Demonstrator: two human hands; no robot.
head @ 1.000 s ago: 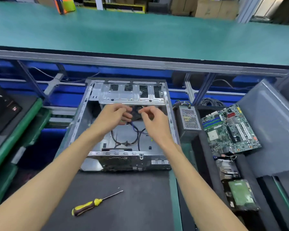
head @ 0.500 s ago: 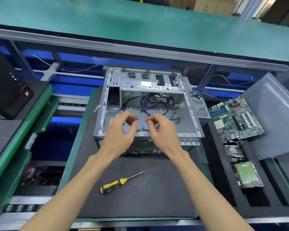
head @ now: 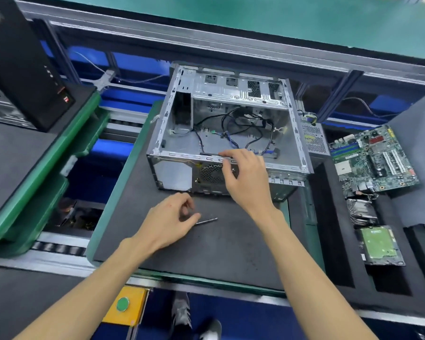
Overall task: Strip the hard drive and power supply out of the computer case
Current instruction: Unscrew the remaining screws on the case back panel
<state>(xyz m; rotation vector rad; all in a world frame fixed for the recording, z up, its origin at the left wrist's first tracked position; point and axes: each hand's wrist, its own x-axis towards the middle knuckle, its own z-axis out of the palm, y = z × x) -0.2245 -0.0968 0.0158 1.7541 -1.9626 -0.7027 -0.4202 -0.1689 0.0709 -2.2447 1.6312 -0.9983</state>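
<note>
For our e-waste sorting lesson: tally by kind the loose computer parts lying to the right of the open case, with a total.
Power supply: 1
Motherboard: 1
Heatsink with cooling fins: 1
Hard drive: 1
Total: 4 parts beside the computer case

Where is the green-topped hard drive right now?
In the head view, the green-topped hard drive lies at the right in a black foam tray, below the green motherboard.
</note>
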